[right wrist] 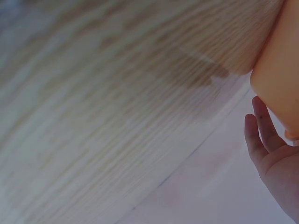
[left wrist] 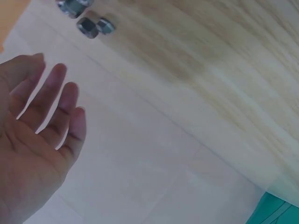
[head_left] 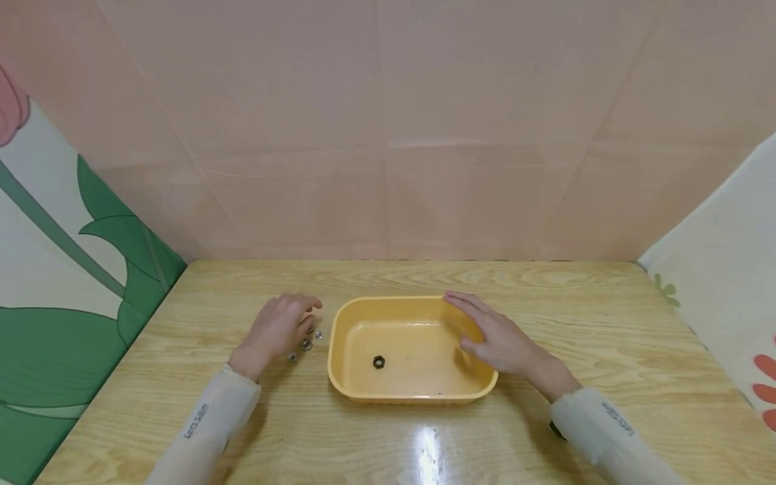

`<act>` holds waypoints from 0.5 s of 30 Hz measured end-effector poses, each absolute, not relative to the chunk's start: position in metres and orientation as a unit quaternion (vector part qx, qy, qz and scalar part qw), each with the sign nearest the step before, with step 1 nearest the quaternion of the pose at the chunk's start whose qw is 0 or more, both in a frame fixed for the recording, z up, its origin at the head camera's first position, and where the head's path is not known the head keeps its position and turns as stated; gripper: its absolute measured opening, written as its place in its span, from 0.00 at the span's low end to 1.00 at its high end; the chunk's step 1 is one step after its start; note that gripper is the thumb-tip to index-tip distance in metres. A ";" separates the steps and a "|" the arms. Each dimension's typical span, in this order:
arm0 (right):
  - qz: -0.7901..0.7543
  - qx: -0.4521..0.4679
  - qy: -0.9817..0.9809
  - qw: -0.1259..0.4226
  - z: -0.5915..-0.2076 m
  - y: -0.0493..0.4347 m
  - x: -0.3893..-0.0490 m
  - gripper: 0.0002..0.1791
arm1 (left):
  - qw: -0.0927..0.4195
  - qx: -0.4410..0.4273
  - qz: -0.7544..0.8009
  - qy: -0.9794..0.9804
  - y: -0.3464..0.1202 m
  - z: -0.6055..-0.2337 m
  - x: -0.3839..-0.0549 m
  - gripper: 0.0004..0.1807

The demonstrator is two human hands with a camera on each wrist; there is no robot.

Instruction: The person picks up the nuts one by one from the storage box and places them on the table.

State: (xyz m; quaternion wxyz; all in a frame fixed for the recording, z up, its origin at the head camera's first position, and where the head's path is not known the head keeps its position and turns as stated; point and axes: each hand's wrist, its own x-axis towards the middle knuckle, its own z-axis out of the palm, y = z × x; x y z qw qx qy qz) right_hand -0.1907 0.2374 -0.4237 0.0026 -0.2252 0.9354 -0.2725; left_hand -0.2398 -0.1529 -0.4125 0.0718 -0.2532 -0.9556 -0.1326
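Note:
Several small silvery metal nuts point(head_left: 307, 345) lie on the table left of the yellow plastic basin point(head_left: 412, 399). My left hand point(head_left: 280, 327) hovers right by them, fingers loosely bent and apart. In the left wrist view, its palm shows nothing held, and metal nuts point(left wrist: 87, 28) sit beyond the fingertips. At the basin's right side is my right hand point(head_left: 506, 342), its fingers extended along the far right corner and its thumb spread over the inside. The right wrist view shows fingertips point(right wrist: 257, 103) against the basin's outer wall point(right wrist: 280, 79). One dark hex nut point(head_left: 378, 362) lies on the basin floor.
The wood-grain table point(head_left: 291, 438) ends at a pinkish draped wall point(head_left: 388, 202) behind. A printed panel with green leaves point(head_left: 60, 357) borders the left side, and a white panel point(head_left: 721, 269) with red petals borders the right.

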 end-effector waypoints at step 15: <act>-0.277 -0.221 0.935 0.007 -0.425 0.238 -0.190 0.42 | 0.123 -0.294 -0.144 -0.937 -0.133 -0.391 -0.232 0.11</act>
